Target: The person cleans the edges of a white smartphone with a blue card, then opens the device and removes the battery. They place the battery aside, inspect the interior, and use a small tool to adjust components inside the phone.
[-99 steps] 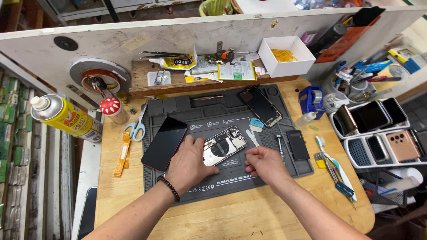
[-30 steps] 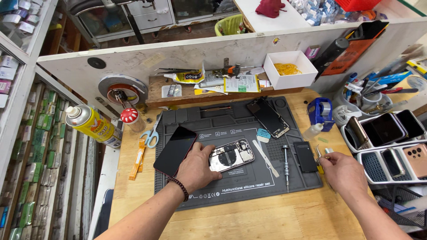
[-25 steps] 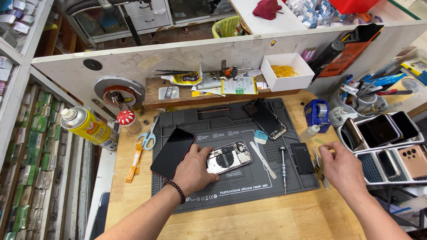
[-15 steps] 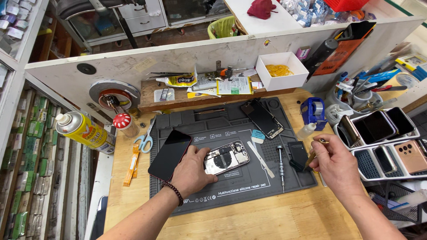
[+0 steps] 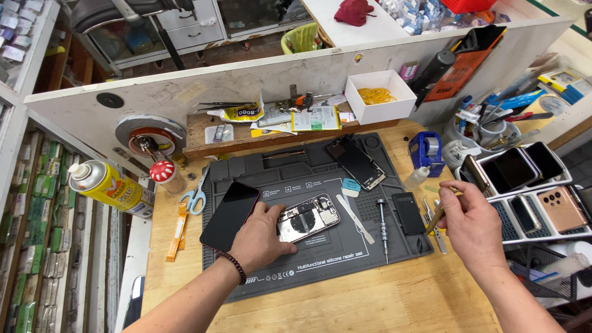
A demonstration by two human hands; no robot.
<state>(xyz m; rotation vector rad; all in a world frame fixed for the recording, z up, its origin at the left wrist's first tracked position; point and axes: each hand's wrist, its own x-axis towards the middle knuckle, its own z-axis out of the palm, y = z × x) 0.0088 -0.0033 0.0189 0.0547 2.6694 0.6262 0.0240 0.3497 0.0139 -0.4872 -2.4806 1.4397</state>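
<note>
The left hand [image 5: 262, 237] rests flat on the grey mat [image 5: 320, 271], fingers curled loosely round the near-left end of the opened phone [image 5: 307, 217], pinning it in place. The phone lies face down with its back off, its boards and a round coil showing, tilted a little, just right of that hand's thumb. Touching the hand's left side is a dark screen panel [image 5: 229, 215], lying slantwise on the mat.

The right hand [image 5: 472, 222] hovers above the mat's right edge, well apart from the left, pinched shut on a thin brass-coloured tool [image 5: 436, 216] that slants down and left from the fingers. Just left of it lies a small black slab [image 5: 409, 213], and past that a screwdriver [image 5: 382, 225] and a white spudger [image 5: 354, 217], both between the two hands. Beyond the right hand stands a blue tape dispenser [image 5: 427, 148]; to its right, trays of phones [image 5: 524, 185].

Far beyond the left hand lie scissors [image 5: 196, 196], and further left a yellow spray can [image 5: 111, 188]
</note>
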